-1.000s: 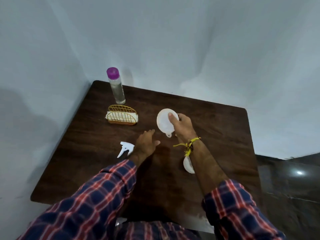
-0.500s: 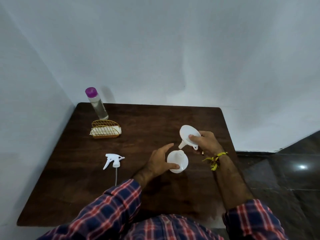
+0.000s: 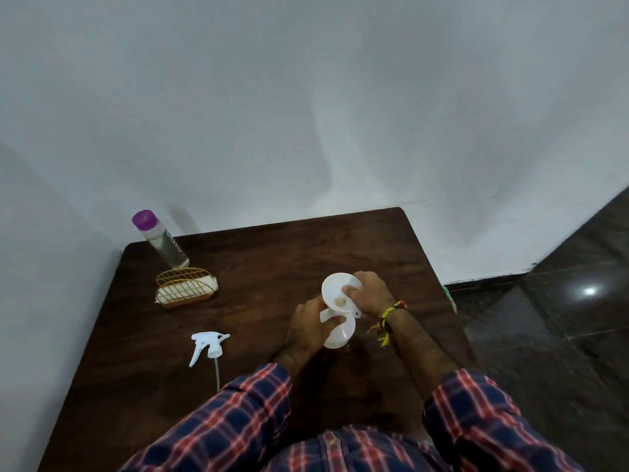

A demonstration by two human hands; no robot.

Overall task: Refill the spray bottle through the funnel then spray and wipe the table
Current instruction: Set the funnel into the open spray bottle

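A white funnel (image 3: pixel 337 292) sits in the neck of the white spray bottle (image 3: pixel 340 333) near the middle of the dark wooden table (image 3: pixel 272 253). My right hand (image 3: pixel 369 294) pinches the funnel's rim. My left hand (image 3: pixel 308 327) wraps the bottle's side. The bottle's white trigger head (image 3: pixel 208 345) with its dip tube lies on the table to the left. A clear refill bottle (image 3: pixel 160 240) with a purple cap stands at the back left corner.
A gold wire holder (image 3: pixel 185 292) with a folded white cloth stands in front of the refill bottle. White walls close the back and left sides. Dark tiled floor (image 3: pixel 561 335) lies past the table's right edge.
My right hand has brought the funnel down onto the spray bottle's neck. My left hand has closed round the bottle. The camera view has shifted.
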